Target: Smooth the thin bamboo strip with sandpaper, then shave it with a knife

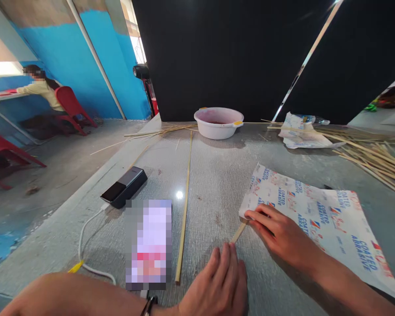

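A thin bamboo strip (238,231) slants along the floor between my two hands. My left hand (219,278) presses down on its near end, fingers together, hiding that part. My right hand (278,228) pinches the left corner of a sandpaper sheet (316,210) over the strip's far end. The sheet's white printed back faces up, reading "coated abrasive". Whether the paper wraps fully around the strip is hidden by my fingers. A longer bamboo strip (185,206) lies to the left of my hands.
A lit phone (153,241) and a black device (124,186) with a white cable (82,235) lie left. Behind are a white basin (219,130), crumpled sandpaper (301,134) and bamboo strips piled right (378,160). A person (48,90) sits far left on a red chair (67,105).
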`<action>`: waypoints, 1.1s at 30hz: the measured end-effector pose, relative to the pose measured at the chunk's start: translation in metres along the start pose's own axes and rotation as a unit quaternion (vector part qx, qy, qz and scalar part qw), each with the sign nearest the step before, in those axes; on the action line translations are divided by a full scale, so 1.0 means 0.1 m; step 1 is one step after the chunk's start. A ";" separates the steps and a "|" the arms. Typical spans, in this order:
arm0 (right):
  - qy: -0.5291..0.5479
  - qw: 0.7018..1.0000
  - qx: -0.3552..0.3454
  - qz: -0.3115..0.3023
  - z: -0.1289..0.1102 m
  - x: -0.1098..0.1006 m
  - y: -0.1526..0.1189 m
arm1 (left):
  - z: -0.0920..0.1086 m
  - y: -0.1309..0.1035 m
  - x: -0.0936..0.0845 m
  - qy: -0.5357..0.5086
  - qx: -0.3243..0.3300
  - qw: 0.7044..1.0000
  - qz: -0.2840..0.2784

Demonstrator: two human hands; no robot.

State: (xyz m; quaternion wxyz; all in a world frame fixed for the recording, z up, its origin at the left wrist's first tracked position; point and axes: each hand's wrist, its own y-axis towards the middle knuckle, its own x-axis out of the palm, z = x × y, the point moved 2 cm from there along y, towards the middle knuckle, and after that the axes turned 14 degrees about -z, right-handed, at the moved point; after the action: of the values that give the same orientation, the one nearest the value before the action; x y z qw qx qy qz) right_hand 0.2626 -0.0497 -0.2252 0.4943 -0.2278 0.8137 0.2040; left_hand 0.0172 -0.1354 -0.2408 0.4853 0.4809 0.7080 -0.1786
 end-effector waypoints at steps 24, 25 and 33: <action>-0.028 0.996 -0.086 0.005 -0.04 0.00 0.02 | -0.01 -0.05 -0.04 -0.004 -0.007 1.000 0.009; -0.032 0.996 -0.083 0.023 -0.02 -0.01 0.02 | 0.00 -0.06 -0.04 -0.005 -0.007 1.000 0.005; -0.004 0.996 -0.093 0.001 -0.07 -0.01 0.01 | 0.00 -0.07 -0.03 0.007 0.002 1.000 -0.003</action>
State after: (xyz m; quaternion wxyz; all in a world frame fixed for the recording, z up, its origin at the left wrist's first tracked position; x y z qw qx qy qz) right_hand 0.2575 -0.0530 -0.2206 0.4739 -0.2707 0.7896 0.2805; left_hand 0.0114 -0.1406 -0.2403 0.4791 0.4806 0.7126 -0.1779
